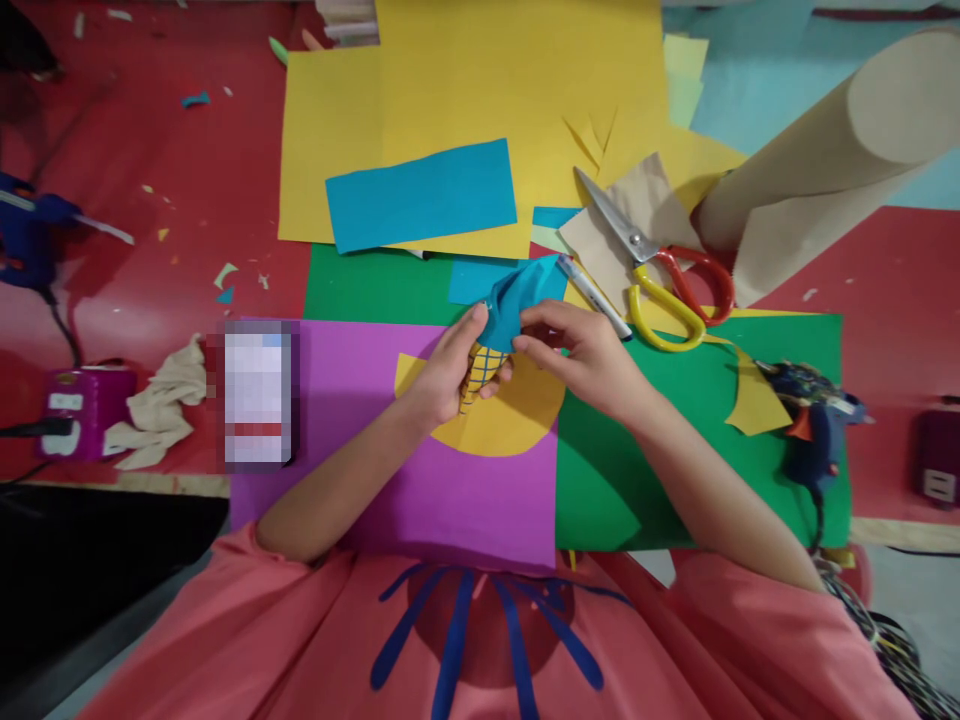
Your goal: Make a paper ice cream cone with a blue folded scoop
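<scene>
A small paper ice cream cone [486,368], yellow with a dark grid drawn on it, is wrapped at its wide end by a blue sheet [525,290] that bulges and folds upward. My left hand [454,375] is closed around the cone, its thumb on the blue edge. From the other side, my right hand [574,345] pinches the lower right edge of the blue sheet between bent fingers. Under both hands lies a rounded yellow piece [495,430] on a purple sheet [360,480]. A marker [596,298] lies just beyond my right hand.
Scissors [637,245] with red and yellow handles lie at the right, near a standing paper roll [810,150]. Glue guns rest at far left [30,230] and right [821,430]. A blue strip [424,195] lies on yellow sheets [465,80]. A phone [257,395] lies left.
</scene>
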{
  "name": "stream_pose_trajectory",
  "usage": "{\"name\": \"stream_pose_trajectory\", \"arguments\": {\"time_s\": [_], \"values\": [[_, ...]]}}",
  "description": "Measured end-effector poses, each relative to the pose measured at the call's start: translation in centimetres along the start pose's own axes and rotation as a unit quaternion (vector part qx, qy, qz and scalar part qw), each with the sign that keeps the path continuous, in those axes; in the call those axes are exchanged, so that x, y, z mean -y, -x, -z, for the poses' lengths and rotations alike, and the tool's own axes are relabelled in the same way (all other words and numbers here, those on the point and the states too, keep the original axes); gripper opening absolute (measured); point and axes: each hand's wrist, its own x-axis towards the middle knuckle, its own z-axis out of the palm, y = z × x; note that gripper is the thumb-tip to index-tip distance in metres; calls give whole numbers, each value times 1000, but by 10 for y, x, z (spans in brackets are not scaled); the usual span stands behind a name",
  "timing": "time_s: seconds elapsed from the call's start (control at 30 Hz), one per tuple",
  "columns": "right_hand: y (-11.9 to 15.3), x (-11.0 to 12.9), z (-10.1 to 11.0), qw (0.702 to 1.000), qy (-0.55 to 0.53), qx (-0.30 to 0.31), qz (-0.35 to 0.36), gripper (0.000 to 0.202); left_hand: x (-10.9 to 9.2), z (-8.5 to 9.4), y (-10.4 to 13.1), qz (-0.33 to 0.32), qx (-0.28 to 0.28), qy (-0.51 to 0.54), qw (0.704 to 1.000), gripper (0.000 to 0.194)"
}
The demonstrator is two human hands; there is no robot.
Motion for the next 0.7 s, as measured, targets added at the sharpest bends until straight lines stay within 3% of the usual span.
{"name": "stream_pose_trajectory", "arguments": {"time_s": [0.13, 0.23, 0.4, 0.7], "values": [[3, -1, -4, 999, -25, -41, 8, 19, -2, 0, 2, 1, 24, 3, 1000, 58], [3, -1, -6, 997, -26, -64, 28, 18, -7, -1, 3, 60, 56, 1, 997, 55], [2, 1, -5, 996, -1, -71, 58, 20, -14, -3, 5, 149, 59, 24, 987, 55], [8, 12, -16, 988, -33, -142, 40, 6, -12, -5, 2, 170, 89, 95, 977, 60]]}}
